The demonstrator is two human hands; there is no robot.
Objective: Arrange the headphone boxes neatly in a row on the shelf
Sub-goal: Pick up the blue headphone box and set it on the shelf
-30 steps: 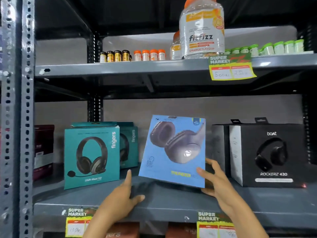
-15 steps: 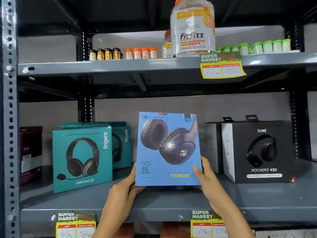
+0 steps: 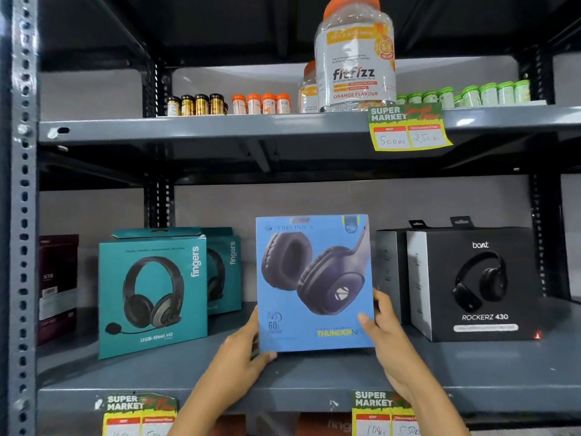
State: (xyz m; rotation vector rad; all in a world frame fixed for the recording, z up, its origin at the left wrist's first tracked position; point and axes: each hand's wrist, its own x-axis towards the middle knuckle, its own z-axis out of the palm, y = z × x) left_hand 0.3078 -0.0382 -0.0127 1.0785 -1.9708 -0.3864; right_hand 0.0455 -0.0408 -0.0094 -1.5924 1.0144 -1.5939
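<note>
blue box (image 3: 314, 283): flat glossy card, upright on grey metal shelf (image 3: 314, 377) | left hand (image 3: 242, 350) grip: clasps left edge | right hand (image 3: 385, 335) grip: clasps right edge

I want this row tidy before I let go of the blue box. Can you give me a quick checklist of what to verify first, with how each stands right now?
1. Blue box upright, front facing out: ok.
2. Both hands gripping it, left hand at the lower left corner, right hand on the lower right edge: ok.
3. Bottom edge resting flat on the shelf: cannot tell, the fingers hide the corners.
4. Gap to the teal box on its left: ok.
5. Gap to the black box on its right: ok, narrower.
6. Front in line with its neighbours: cannot tell.
</note>
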